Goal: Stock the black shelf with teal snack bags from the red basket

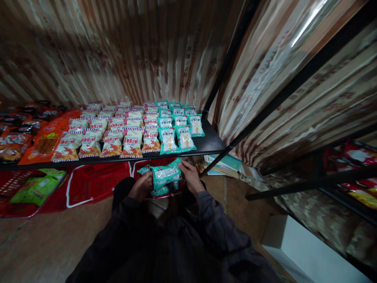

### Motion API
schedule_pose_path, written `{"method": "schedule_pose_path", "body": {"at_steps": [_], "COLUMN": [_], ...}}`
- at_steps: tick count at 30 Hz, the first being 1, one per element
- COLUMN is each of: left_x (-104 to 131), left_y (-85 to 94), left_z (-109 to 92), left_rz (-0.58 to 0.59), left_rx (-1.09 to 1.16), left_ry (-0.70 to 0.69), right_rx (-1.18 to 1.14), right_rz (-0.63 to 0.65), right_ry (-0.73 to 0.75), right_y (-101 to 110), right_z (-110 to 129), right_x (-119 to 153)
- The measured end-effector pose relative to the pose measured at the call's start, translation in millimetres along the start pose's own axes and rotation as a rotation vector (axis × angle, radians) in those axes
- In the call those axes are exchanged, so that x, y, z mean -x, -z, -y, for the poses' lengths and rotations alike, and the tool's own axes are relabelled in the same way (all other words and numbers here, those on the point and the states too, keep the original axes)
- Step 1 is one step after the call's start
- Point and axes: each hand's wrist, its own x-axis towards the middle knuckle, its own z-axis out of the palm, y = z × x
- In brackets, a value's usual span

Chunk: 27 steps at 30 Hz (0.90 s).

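Several teal snack bags [166, 174] are between my two hands, just below the front edge of a black shelf [206, 137]. My left hand [142, 186] is closed round their left end. At the upper right corner of the top bag, my right hand [190, 175] pinches the wrapper. On the shelf above stand rows of teal and white bags [169, 140], with cream and red bags [132, 142] directly to their left. Orange bags [44, 143] lie farther left.
Red baskets [97, 181] sit on the floor under the shelf, one holding green packets [33, 190]. Black poles [247, 129] slant at the right. A white box [315, 251] stands lower right, near another shelf with red bags [359, 157].
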Motion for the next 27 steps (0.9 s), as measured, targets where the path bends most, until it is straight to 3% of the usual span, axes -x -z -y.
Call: {"method": "schedule_pose_path", "body": {"at_steps": [4, 9, 14, 19, 23, 27], "left_x": [0, 0, -3, -5, -5, -5], "left_y": [-8.9, -20.2, -42.5, -64.2, -67.0, -66.1], "left_z": [-9, -22, -31, -33, -35, -34], "left_rz": [0.04, 0.114, 0.102, 0.157, 0.269, 0.229], "left_rx": [-0.01, 0.0, -0.111, -0.216, -0.301, -0.4], "left_ry": [0.097, 0.198, 0.063, -0.079, -0.115, -0.111], "right_rx": [0.178, 0.351, 0.512, 0.576, 0.584, 0.582], "right_rz": [0.074, 0.308, 0.547, 0.539, 0.572, 0.501], "right_ry": [0.094, 0.169, 0.244, 0.331, 0.345, 0.355], "right_y": [-2, -10, -27, -42, -42, -43], "right_z": [34, 79, 108, 122, 127, 125], "right_x": [-14, -27, -31, -29, -25, -22]}}
